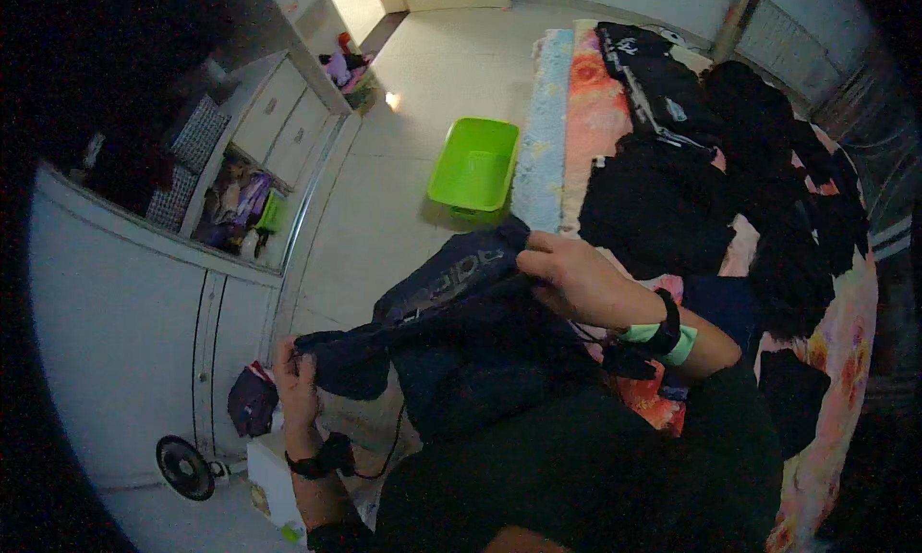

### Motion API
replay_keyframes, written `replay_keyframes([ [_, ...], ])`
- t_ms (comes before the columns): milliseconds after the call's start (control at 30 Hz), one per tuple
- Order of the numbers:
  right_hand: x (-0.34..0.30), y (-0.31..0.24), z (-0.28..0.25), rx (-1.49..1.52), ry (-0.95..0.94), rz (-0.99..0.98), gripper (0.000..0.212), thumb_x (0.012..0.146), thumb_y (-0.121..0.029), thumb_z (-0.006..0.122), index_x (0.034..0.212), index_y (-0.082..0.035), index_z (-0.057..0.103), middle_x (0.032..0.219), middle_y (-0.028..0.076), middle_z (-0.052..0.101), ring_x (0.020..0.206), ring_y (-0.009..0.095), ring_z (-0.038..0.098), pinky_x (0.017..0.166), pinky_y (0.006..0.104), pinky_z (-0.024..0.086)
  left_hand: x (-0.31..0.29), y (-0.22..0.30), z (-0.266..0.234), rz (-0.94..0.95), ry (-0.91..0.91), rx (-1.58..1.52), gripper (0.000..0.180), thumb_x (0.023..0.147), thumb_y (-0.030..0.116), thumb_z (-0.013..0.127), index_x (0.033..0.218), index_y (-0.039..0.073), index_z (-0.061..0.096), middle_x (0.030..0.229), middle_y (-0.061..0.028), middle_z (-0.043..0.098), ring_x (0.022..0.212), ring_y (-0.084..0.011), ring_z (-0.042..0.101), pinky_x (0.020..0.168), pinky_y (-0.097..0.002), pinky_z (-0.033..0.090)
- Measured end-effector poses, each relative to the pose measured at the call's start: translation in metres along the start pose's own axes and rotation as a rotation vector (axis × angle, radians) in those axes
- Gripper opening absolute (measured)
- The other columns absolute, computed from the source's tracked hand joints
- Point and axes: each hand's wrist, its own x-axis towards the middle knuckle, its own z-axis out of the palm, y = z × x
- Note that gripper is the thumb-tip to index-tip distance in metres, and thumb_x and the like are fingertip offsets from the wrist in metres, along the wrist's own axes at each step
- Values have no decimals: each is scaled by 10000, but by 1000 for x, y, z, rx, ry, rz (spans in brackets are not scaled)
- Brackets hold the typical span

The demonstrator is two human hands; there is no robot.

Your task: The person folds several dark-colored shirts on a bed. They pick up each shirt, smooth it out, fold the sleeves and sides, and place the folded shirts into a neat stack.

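Observation:
A dark navy garment (451,332) with pale lettering is stretched between my two hands over my lap. My left hand (296,385) pinches its lower left end, near a white cabinet. My right hand (571,279) grips its upper edge beside the bed. Both wrists carry dark bands; the right also has a pale green one. Part of the garment hangs down and hides my lap.
A bed (595,121) with a floral orange cover holds several black clothes (691,188). A bright green plastic basin (473,164) sits on the pale floor. White cabinets with open shelves (240,197) line the left. A small fan (184,466) stands low left.

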Motion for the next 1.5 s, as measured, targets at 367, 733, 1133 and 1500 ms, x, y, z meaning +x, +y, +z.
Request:
replay_keyframes([
  [367,0,22,26,435,296,3,250,793,21,701,1028,-4,620,985,153,659,882,296,650,774,368,509,-20,-1,-8,96,-4,161,220,955,153,600,1126,20,558,1005,-37,600,952,-124,562,880,-276,446],
  [733,49,35,-15,379,205,-116,240,923,-137,675,1090,24,615,929,205,669,841,296,659,764,372,504,40,35,7,102,37,366,178,931,113,636,1055,-10,598,1003,-47,626,927,-139,572,873,-281,464],
  [1133,174,63,-165,-728,683,-274,191,856,-11,586,1044,-32,610,1026,177,624,940,393,638,861,440,522,175,190,3,755,121,860,311,780,-37,699,1086,-7,657,915,-169,686,831,-272,682,782,-330,510],
  [1500,203,110,-152,193,447,-175,220,951,-130,518,1101,12,594,967,148,667,884,232,614,828,371,498,224,113,-22,311,55,425,138,834,29,650,883,30,521,806,7,523,766,-109,505,736,-251,432],
])
